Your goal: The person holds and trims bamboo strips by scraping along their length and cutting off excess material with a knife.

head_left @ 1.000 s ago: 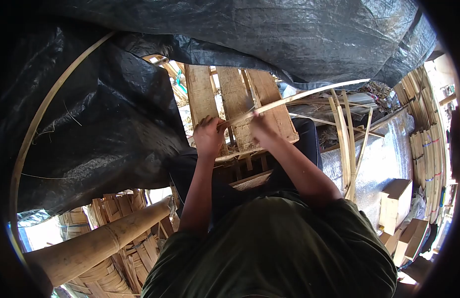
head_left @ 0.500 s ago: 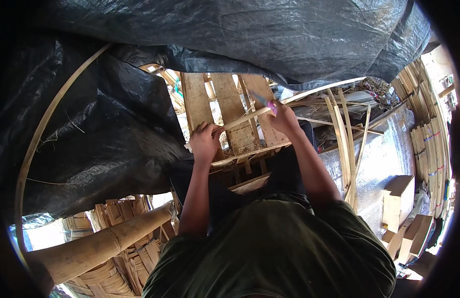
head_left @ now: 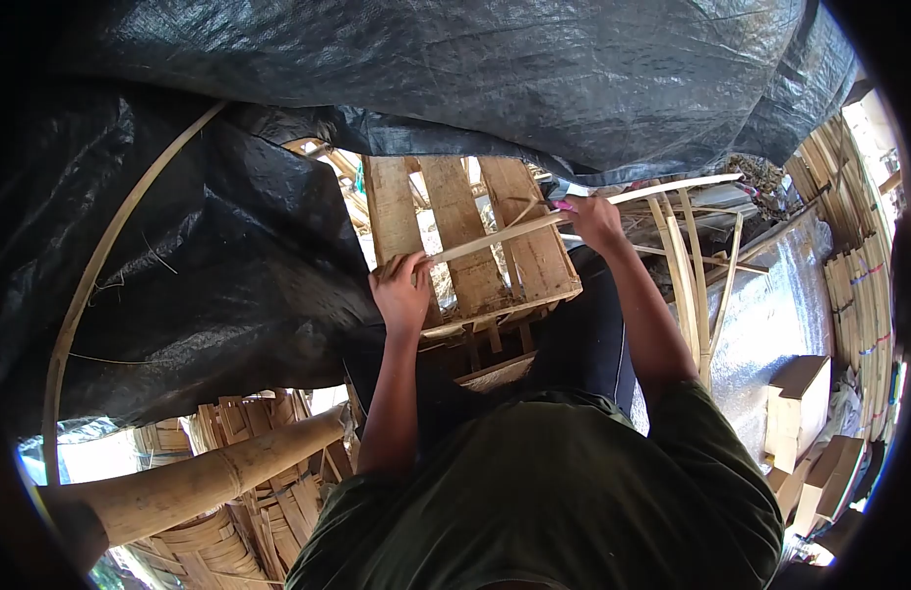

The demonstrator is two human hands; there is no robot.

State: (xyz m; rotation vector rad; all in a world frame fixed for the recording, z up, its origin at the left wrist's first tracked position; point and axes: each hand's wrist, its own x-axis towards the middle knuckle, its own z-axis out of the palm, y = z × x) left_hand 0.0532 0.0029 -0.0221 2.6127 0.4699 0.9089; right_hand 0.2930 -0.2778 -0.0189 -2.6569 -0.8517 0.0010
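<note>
A long pale bamboo strip (head_left: 490,240) slants across a slatted wooden bench (head_left: 455,206). My left hand (head_left: 401,287) is closed around the strip's lower left end. Farther along it, my right hand (head_left: 595,222) grips a knife with a pink handle (head_left: 564,206), held against the strip. The blade is mostly hard to make out here. A thin sliver (head_left: 523,209) sticks up from the strip just left of the knife. Beyond my right hand the strip runs on to the upper right.
Black plastic sheeting (head_left: 229,256) hangs at the left and across the top. Several loose bamboo strips (head_left: 684,265) lean at the right, near a silvery sheet (head_left: 770,295). Wooden blocks (head_left: 800,403) and bundled strips (head_left: 859,285) lie farther right. A thick bamboo pole (head_left: 210,482) crosses the lower left.
My right hand has moved a little right with the knife, whose blade was raised off the strip before. A sliver now stands up from the strip. My left hand stays at its end.
</note>
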